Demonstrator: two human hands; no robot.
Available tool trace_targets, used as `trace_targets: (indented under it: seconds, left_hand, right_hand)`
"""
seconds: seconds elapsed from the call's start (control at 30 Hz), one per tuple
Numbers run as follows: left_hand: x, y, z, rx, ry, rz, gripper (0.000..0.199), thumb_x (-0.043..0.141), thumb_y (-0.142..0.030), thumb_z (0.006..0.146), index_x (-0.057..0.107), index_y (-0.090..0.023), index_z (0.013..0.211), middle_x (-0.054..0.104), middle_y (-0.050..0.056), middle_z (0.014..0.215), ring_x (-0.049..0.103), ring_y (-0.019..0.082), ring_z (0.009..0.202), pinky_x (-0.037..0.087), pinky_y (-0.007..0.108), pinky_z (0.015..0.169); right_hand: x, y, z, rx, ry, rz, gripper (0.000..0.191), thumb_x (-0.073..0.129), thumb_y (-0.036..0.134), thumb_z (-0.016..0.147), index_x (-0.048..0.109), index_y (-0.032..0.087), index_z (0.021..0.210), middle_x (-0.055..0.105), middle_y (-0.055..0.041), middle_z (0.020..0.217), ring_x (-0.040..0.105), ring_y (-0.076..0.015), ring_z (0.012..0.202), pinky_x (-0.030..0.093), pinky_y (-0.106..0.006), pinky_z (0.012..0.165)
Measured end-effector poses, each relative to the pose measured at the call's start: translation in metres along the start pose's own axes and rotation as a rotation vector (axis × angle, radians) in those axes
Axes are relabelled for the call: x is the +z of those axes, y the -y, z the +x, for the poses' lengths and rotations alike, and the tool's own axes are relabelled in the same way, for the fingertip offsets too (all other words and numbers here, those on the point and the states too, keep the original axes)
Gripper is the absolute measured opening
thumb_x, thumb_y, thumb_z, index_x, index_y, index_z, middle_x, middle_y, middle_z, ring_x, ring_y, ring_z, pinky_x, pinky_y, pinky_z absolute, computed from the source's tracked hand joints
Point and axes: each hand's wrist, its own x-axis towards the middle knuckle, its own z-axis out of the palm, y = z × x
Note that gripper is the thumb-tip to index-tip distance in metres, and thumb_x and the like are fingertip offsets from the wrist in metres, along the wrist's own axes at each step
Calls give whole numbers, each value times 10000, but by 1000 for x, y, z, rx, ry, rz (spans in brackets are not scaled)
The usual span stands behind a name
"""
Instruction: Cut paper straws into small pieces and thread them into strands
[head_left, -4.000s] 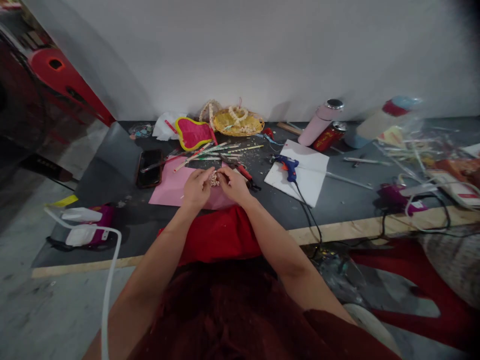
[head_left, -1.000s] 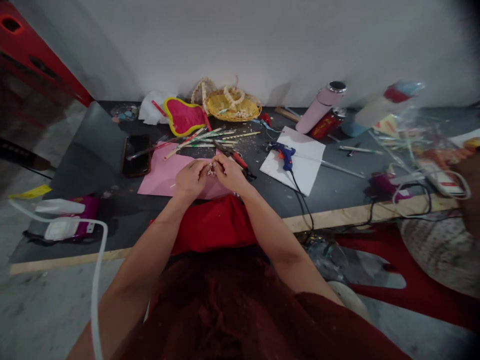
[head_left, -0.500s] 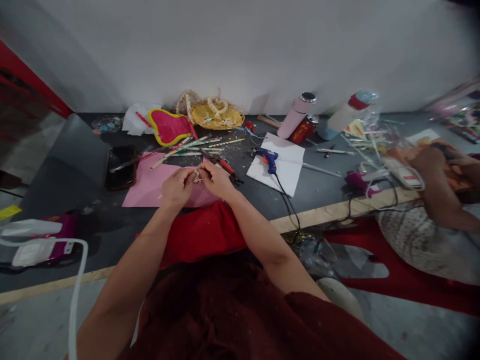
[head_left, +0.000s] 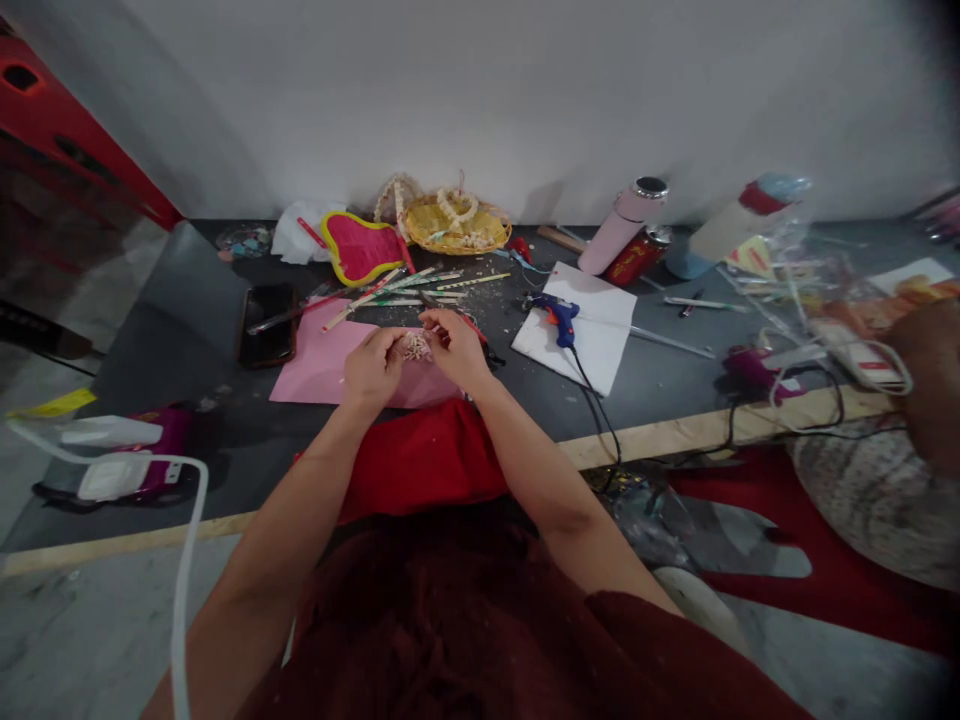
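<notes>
A small cluster of pale bead-like pieces (head_left: pixel 416 347) is between my two hands, above a pink sheet (head_left: pixel 319 350). My left hand (head_left: pixel 373 368) has its fingers curled at the cluster's left side, pinching its edge. On the other side my right hand (head_left: pixel 456 350) is raised a little, thumb and forefinger close together near the cluster; whatever they may hold is too small to make out. Thin patterned strips (head_left: pixel 397 290) lie just beyond the sheet, with pliers partly hidden behind my right hand. Red cloth (head_left: pixel 424 455) rests below my hands at the table edge.
A blue glue gun (head_left: pixel 555 317) lies on a white board (head_left: pixel 600 355), its cord over the edge. Behind are a yellow basket (head_left: pixel 457 240), a pink bottle (head_left: pixel 621 225) and a red can (head_left: pixel 637 255). A phone (head_left: pixel 268 325) lies left. Another person's arm (head_left: pixel 926 370) is far right.
The view has shifted, so the table items appear farther right. My hands have moved slightly apart, my right fingers have lifted, and more of the pale cluster shows between them.
</notes>
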Motion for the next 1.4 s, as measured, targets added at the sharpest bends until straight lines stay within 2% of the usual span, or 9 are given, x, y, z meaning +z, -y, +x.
trace_targets:
  seconds: [0.07,0.2,0.33,0.8,1.0,1.1,1.2,1.3,1.4]
  left_hand:
    - [0,1,0,-6,-4,-10,241,468,-340,942,658,-198,981,714,74,963,646,199,905,489,311,785]
    - [1,2,0,-7,-2,-36,234,475,-327,943,664,-199,990,722,74,980,652,196,921,495,310,804]
    - [1,2,0,-4,5,-46,231,481,-328,942,669,-205,995,726,69,981,656,191,909,499,309,798]
    - [2,3,0,-51,3,-62,194,528,-311,902,671,-222,999,731,54,962,659,182,855,493,292,745]
    - [0,1,1,-80,4,-41,171,542,-324,884,660,-204,914,711,49,863,633,182,789,466,283,690]
    - [-2,1,2,-93,-8,-47,170,536,-331,884,646,-201,895,692,42,829,619,175,763,455,277,671]
    - [-7,3,4,-120,-67,-97,160,541,-334,884,633,-202,894,665,19,792,583,142,698,440,257,639]
    - [-14,3,6,-164,-163,-142,136,569,-331,869,624,-206,868,605,-14,706,509,111,613,412,241,589]
    - [-18,2,8,-190,-214,-172,132,581,-329,862,622,-208,829,538,-32,644,446,96,568,384,237,554]
  right_hand:
    - [1,1,0,-42,17,47,193,509,235,881,604,213,1047,635,-65,1061,592,-154,904,479,-277,753]
    - [4,4,-1,-84,72,68,129,533,270,888,624,209,956,660,-43,936,596,-162,904,474,-301,818]
    - [5,5,-1,-37,76,47,114,524,277,895,610,214,935,668,-38,926,597,-164,865,470,-303,786]
    - [3,4,-2,-115,87,12,148,488,301,921,600,205,937,667,-49,908,606,-172,861,460,-309,797]
    - [1,2,0,-109,137,-31,170,447,273,926,603,208,945,664,-61,939,602,-180,900,461,-315,818]
    - [-11,-3,3,-52,80,-174,189,434,273,937,607,209,981,658,-76,993,580,-201,946,451,-353,867]
    - [-25,-12,4,100,-19,-469,142,534,276,879,618,203,967,631,-108,1025,525,-270,1011,416,-467,927]
    - [-31,-20,1,261,16,-649,193,658,333,797,627,211,943,584,-147,1121,466,-341,1079,430,-544,875]
    - [-29,-22,-3,298,62,-699,198,671,287,784,631,214,964,558,-161,1190,447,-356,1109,439,-563,865]
